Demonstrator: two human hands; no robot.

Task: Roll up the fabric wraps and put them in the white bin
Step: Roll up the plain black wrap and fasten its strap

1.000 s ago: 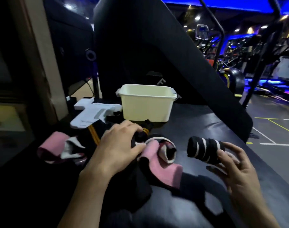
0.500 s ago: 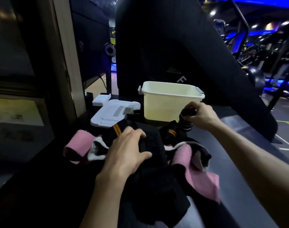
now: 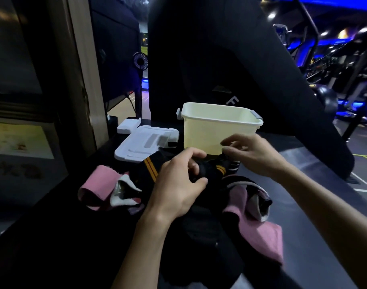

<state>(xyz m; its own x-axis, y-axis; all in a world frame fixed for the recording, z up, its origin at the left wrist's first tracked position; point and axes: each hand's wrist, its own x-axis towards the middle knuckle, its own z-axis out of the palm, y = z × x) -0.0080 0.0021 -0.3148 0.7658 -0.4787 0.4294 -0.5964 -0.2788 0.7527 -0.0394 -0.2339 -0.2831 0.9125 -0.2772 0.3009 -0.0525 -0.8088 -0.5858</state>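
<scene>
The white bin (image 3: 201, 133) stands on the dark bench beyond my hands. My left hand (image 3: 178, 184) grips a black wrap with yellow stripes (image 3: 150, 168) in front of it. My right hand (image 3: 253, 155) hovers at the bin's front wall, its index finger and thumb apart beside the wrap's raised end. A rolled black-and-white striped wrap (image 3: 235, 165) shows just under that palm; I cannot see whether the hidden fingers hold it. One loose pink wrap (image 3: 99, 186) lies at the left, another (image 3: 262, 232) at the right.
A white plastic lid (image 3: 145, 142) and a small white box (image 3: 128, 124) lie left of the bin. Behind it rises a large black padded panel (image 3: 209, 59). A wooden post (image 3: 78, 69) stands at the left, gym machines at the far right.
My right hand carried the striped roll from the bench's right side up to the front of the bin. My left hand slid forward and closed around the black wrap.
</scene>
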